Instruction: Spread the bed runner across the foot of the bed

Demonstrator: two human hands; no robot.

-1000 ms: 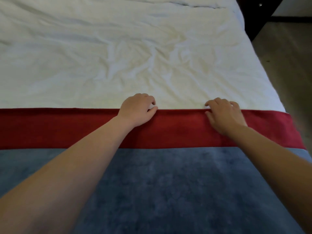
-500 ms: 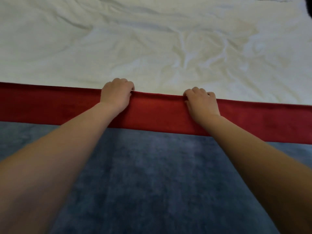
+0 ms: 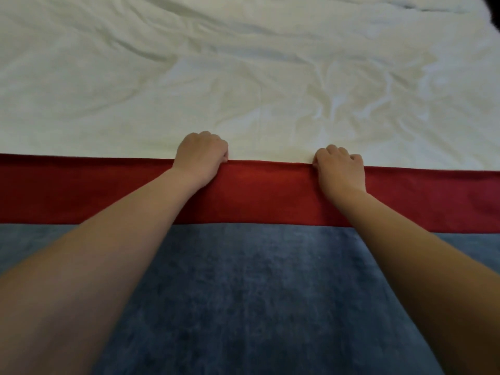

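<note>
From the head view the bed runner (image 3: 265, 280), blue with a red band (image 3: 265, 193) along its far edge, lies flat across the near part of the bed from 9 o'clock to 3 o'clock; beyond it, toward 12 o'clock, spreads the wrinkled white sheet (image 3: 243, 77); the left hand (image 3: 200, 158) and right hand (image 3: 341, 171) sit side by side, well apart, each curled closed, fingers gripping the red band's far edge.

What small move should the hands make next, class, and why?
Probably slide the left hand and right hand apart along the runner. Both grip its far red edge near the middle, and that edge already lies straight on the sheet.
</note>
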